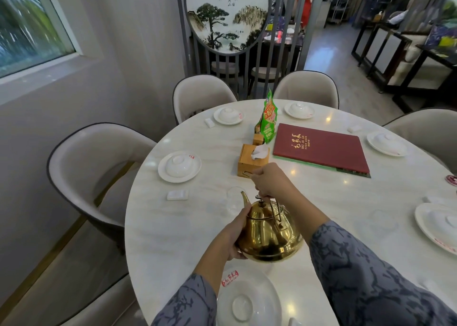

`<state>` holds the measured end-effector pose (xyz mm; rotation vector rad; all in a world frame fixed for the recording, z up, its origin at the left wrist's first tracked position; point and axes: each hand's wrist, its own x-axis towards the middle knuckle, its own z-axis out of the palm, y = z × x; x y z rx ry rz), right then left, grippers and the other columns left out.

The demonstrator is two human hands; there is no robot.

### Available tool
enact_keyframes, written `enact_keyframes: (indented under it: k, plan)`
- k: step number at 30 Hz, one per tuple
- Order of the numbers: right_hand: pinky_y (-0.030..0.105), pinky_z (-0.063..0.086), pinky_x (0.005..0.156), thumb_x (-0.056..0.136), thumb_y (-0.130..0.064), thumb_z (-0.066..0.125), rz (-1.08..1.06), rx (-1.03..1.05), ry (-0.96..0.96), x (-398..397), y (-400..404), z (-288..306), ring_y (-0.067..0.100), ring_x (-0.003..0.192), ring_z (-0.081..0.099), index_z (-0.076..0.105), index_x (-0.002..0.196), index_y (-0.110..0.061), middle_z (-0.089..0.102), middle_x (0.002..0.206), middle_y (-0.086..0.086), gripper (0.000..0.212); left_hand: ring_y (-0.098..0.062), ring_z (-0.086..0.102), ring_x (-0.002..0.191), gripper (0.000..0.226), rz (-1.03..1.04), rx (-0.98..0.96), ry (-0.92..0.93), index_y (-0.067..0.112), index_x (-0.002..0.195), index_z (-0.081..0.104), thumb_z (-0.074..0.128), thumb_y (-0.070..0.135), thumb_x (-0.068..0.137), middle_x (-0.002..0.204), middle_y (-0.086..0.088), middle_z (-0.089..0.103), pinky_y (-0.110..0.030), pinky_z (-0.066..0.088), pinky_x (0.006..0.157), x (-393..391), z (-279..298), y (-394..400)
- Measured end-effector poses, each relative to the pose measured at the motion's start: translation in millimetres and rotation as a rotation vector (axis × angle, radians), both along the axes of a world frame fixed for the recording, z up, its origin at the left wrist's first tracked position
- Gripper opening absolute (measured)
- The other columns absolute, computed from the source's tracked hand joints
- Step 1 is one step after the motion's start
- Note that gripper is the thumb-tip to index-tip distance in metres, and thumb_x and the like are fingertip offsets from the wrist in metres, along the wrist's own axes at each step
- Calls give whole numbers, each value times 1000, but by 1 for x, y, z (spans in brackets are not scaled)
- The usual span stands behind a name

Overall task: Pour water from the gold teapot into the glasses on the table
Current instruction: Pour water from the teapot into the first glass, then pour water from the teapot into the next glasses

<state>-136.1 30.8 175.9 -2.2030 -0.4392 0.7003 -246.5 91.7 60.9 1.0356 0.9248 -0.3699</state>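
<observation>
The gold teapot (268, 234) is held above the near part of the round marble table (188, 239), its spout pointing away to the upper left. My right hand (270, 181) grips the teapot's handle from above. My left hand (233, 236) is pressed against the pot's left side and underside. A clear glass (235, 199) stands on the table just beyond the spout tip, hard to see against the pale top. Whether water is flowing cannot be made out.
A wooden tissue box (252, 161), a green packet (268, 118) and a red menu (321, 147) lie beyond the teapot. White plates with upturned bowls ring the table, one (179, 166) to the left, one (247, 298) right below the pot. Padded chairs (99, 167) surround the table.
</observation>
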Motion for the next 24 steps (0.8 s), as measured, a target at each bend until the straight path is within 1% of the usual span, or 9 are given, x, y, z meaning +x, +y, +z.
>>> enact_keyframes:
  k: [1, 3, 5, 7, 11, 14, 19, 22, 24]
  plan:
    - [29, 44, 45, 97, -10, 49, -18, 23, 2, -3, -4, -2, 17, 40, 48, 70, 102, -4, 55, 68, 5, 22, -35, 56, 125, 85, -2, 11, -10, 20, 132, 57, 52, 84, 76, 132, -12, 62, -49, 49, 105, 0, -2, -1]
    - [31, 44, 45, 98, -14, 51, -49, 68, -10, -8, -11, -5, 16, 38, 47, 69, 113, 5, 48, 66, -8, 30, -34, 57, 123, 76, 0, 37, -35, 22, 128, 56, 52, 80, 80, 125, -10, 64, -50, 50, 105, -1, -2, -3]
    - [29, 41, 43, 99, -15, 51, -74, 104, -22, -14, -18, -6, 15, 37, 46, 64, 121, 6, 44, 67, -13, 34, -32, 59, 117, 66, 10, 65, -60, 25, 122, 58, 52, 78, 82, 115, -7, 65, -50, 50, 105, -3, -3, -6]
    - [27, 39, 41, 98, -14, 50, -73, 128, -47, -18, -27, -6, 15, 37, 44, 64, 128, -3, 46, 62, -11, 35, -31, 60, 118, 70, 3, 101, -86, 26, 123, 61, 54, 80, 79, 119, -6, 68, -52, 50, 105, -6, -4, -9]
    - [24, 39, 40, 97, -12, 48, -83, 167, -96, -25, -45, -6, 12, 34, 41, 63, 132, -11, 49, 51, -4, 38, -31, 62, 118, 100, -8, 181, -108, 28, 130, 60, 58, 93, 54, 127, -6, 68, -54, 52, 102, -9, -4, -19]
    - [22, 38, 38, 98, -14, 49, -99, 175, -128, -31, -61, -3, 4, 28, 42, 63, 133, -14, 50, 53, -8, 38, -31, 60, 120, 121, -1, 208, -105, 30, 137, 53, 60, 100, 38, 132, -5, 65, -55, 53, 100, -9, -9, -27]
    - [24, 37, 40, 99, -15, 50, -140, 188, -144, -32, -94, 2, 16, 38, 40, 64, 132, -17, 55, 52, 1, 36, -31, 59, 121, 126, -52, 209, -97, 27, 141, 48, 59, 100, 39, 135, -5, 62, -53, 53, 99, -8, -2, -54]
    - [21, 34, 36, 99, -17, 51, -137, 170, -164, -31, -113, 3, 14, 37, 39, 63, 134, -14, 54, 51, -1, 37, -32, 56, 125, 112, -81, 197, -100, 25, 144, 44, 56, 94, 56, 140, -7, 58, -51, 53, 101, -9, 4, -74]
    - [15, 32, 34, 99, -17, 50, -118, 141, -208, -32, -126, 3, 6, 31, 37, 62, 134, -13, 53, 56, -7, 37, -32, 54, 127, 118, -95, 180, -105, 26, 144, 43, 57, 96, 51, 142, -6, 56, -51, 53, 101, -10, 5, -87]
